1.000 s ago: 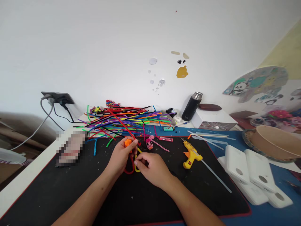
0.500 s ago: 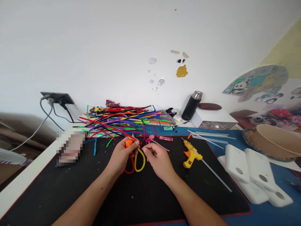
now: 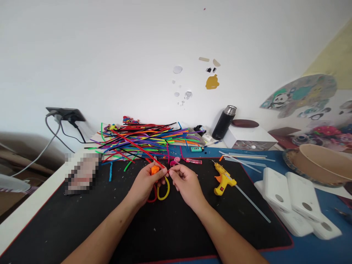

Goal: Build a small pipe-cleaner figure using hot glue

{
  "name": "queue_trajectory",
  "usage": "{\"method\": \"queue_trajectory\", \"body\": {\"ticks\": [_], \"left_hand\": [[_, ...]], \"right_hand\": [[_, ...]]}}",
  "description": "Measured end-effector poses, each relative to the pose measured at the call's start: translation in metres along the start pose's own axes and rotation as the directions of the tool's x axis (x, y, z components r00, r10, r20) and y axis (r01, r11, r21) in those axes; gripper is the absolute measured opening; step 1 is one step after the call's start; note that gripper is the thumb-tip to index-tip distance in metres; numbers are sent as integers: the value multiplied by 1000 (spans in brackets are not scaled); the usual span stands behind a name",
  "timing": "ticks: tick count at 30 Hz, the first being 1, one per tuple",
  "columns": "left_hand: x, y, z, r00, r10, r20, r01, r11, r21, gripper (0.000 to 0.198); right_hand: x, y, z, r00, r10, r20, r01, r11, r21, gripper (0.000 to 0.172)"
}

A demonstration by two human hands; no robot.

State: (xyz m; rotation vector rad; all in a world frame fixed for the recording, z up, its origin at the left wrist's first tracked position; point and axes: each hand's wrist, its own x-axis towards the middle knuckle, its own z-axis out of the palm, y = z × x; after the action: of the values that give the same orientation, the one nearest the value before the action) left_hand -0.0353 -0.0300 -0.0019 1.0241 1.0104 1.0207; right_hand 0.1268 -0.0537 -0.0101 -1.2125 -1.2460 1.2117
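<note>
My left hand [image 3: 143,184] is closed on a bright orange fuzzy piece [image 3: 155,169] and a long red pipe cleaner [image 3: 145,152]. That red stem slants up and left over the pile. Its near end reaches the fingertips of my right hand [image 3: 187,182], which pinch it close beside my left thumb. Below the left fingers show a yellow loop [image 3: 168,191] and a red loop, like scissor handles; the rest of them is hidden by the hand.
A pile of colourful pipe cleaners [image 3: 132,141] lies behind my hands. A yellow glue gun [image 3: 225,179] rests on the black mat [image 3: 176,227] at right, near glue sticks [image 3: 244,157]. White devices [image 3: 277,190], a bowl [image 3: 324,161] and a black flask [image 3: 223,123] stand farther off.
The red pipe cleaner has shifted to the right, its near end now between both hands. My right fingertips have come to meet my left thumb.
</note>
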Motion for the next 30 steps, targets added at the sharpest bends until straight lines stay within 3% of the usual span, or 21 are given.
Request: {"method": "queue_trajectory", "body": {"ticks": [17,22,30], "left_hand": [[0,4,0,999,-33,36,34,999,-25,36],[1,3,-5,999,19,33,-22,996,91,34],[0,8,-7,988,150,36,-153,927,341,27]], "right_hand": [[-1,-2,0,1000,7,-15,-7,1000,6,22],[-3,-5,-1,997,-61,-51,57,995,-76,17],[-5,-8,-2,982,-188,-18,169,916,-364,10]]}}
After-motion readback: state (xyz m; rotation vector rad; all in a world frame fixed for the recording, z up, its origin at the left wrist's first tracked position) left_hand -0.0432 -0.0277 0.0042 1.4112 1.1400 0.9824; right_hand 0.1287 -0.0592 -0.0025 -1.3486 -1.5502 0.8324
